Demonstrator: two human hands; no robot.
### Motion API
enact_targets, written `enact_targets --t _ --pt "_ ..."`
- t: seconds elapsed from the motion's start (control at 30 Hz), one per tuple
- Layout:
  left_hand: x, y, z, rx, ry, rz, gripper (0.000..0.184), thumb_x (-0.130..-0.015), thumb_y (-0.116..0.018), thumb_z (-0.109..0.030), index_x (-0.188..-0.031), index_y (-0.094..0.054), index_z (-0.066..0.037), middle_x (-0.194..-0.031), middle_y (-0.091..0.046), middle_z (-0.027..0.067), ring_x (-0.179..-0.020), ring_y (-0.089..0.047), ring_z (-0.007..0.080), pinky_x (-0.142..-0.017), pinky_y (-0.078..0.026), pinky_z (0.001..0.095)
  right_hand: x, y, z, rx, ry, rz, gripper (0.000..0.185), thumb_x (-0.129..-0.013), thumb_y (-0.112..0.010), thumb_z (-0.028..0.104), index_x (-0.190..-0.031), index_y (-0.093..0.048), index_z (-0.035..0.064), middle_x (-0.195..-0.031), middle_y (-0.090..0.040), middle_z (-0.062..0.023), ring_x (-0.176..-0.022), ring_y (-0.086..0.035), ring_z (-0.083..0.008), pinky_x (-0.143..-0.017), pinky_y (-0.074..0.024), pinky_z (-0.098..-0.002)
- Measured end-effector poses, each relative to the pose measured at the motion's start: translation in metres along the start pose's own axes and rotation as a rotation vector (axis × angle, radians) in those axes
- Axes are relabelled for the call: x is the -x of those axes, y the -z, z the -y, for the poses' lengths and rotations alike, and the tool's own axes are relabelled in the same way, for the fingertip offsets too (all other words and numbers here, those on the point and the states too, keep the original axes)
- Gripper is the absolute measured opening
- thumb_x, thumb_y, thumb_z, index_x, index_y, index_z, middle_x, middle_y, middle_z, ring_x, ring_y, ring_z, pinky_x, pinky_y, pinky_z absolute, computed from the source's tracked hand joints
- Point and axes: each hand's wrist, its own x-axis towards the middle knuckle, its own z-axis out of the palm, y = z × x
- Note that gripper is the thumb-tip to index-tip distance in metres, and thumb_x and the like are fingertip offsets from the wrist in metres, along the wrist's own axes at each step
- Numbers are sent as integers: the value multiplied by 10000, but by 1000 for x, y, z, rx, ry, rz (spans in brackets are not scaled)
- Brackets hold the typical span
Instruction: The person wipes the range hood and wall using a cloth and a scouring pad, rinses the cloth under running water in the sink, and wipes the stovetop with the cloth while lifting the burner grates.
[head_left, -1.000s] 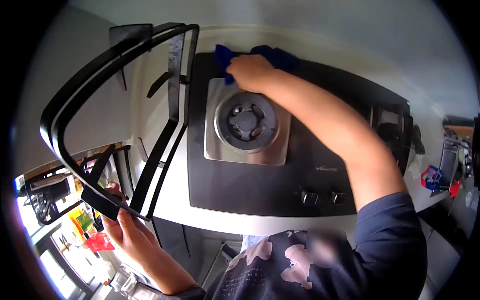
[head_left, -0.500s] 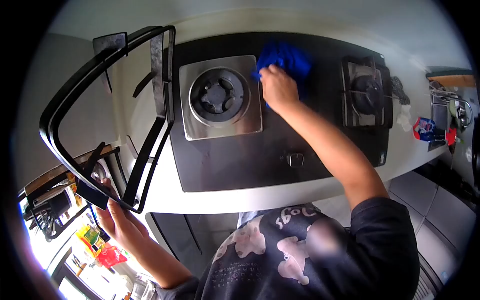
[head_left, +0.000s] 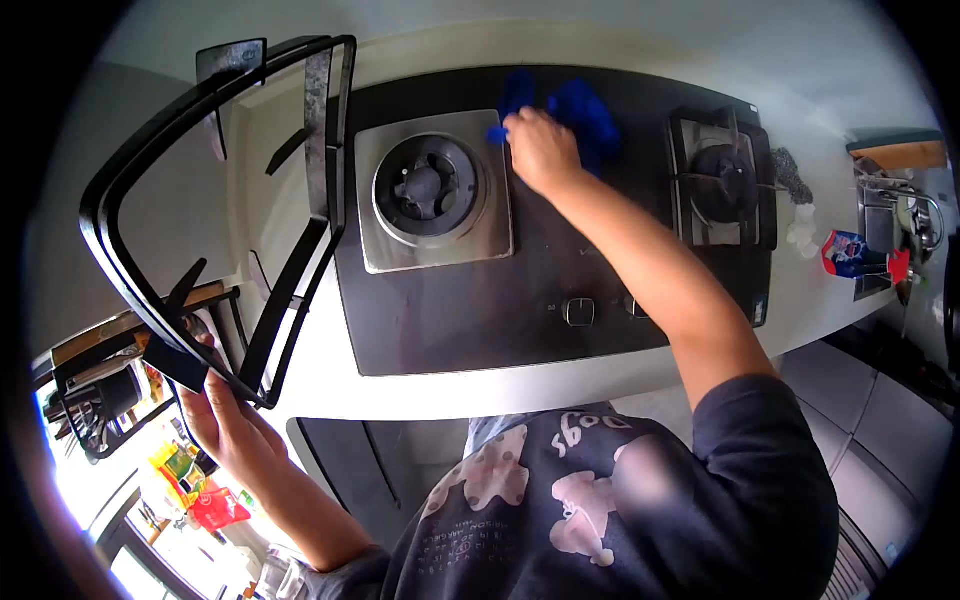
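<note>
Raised at the left, a black metal pan support point(head_left: 330, 190) is tilted on edge, its lower corner gripped by my left hand point(head_left: 228, 425). My right hand point(head_left: 542, 150) is closed on a blue cloth point(head_left: 585, 115), which lies bunched on the black glass hob point(head_left: 450, 330) just right of the left burner. That left burner point(head_left: 425, 185) is bare on its square steel plate, with no support over it. Part of the cloth shows on both sides of my fingers and touches the plate's upper right corner.
The right burner point(head_left: 725, 180) carries its own support. Control knobs point(head_left: 579, 312) sit near the hob's front. Right of the hob are a scouring pad point(head_left: 791, 176), a blue and red spray bottle point(head_left: 848, 255) and a sink point(head_left: 876, 225). A rack point(head_left: 100, 400) stands at the far left.
My right hand and the cloth have moved from behind the left burner to its right side. The view has shifted. My left hand still holds the support.
</note>
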Motion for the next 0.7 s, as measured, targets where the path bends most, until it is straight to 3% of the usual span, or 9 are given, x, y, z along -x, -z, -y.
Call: enact_targets --t 0.2,0.37,0.4,0.43,0.53,0.6,0.7 --pt "1 3 -6 27 13 40 303 -889 -520 -100 -1176 -487 -9 -1092 -594 143 -979 -582 150 -843 -463 246 113 25 35 -144 89 269 118 -758 -504 52 -857 -567 63 -895 -538 -65 -901 -556 -226 -684 -505 -353" --pt "6 12 -10 58 10 38 294 -887 -518 -81 -1167 -495 6 -1067 -600 136 -941 -598 144 -791 -492 229 123 36 34 -317 237 478 74 -807 -539 120 -833 -601 88 -883 -552 -74 -831 -572 -249 -707 -491 -376" --pt "7 12 -13 85 -6 60 296 -885 -518 -77 -1167 -496 9 -1057 -603 133 -936 -601 145 -783 -497 226 117 47 30 -374 199 398 82 -814 -546 135 -853 -607 96 -888 -561 -84 -815 -577 -273 -713 -480 -386" --pt "9 12 -15 -3 28 26 286 -919 -472 -167 -1167 -498 -26 -1067 -596 122 -1097 -519 176 -907 -364 249 105 62 24 -363 154 329 89 -811 -551 140 -865 -605 96 -894 -566 -85 -833 -576 -279 -713 -478 -385" --pt "13 17 -17 -7 -7 63 302 -916 -477 -175 -1177 -495 -22 -1056 -597 113 -1055 -534 162 -882 -375 247 60 89 2 -333 -28 107 127 -803 -570 158 -908 -600 93 -939 -582 -87 -900 -568 -300 -730 -470 -377" --pt "15 12 -20 1 13 36 290 -910 -490 -179 -1151 -513 -20 -1005 -599 72 -920 -539 100 -769 -381 210 29 71 -14 -298 -25 -136 150 -803 -553 144 -938 -601 98 -985 -592 -76 -932 -564 -288 -757 -476 -371" --pt "15 22 -18 39 -12 113 297 -875 -527 -61 -1155 -478 28 -1026 -599 105 -918 -582 132 -817 -459 240 15 25 -8 -60 -181 -36 168 -801 -516 107 -939 -613 100 -1056 -595 -61 -963 -559 -265 -781 -481 -362"
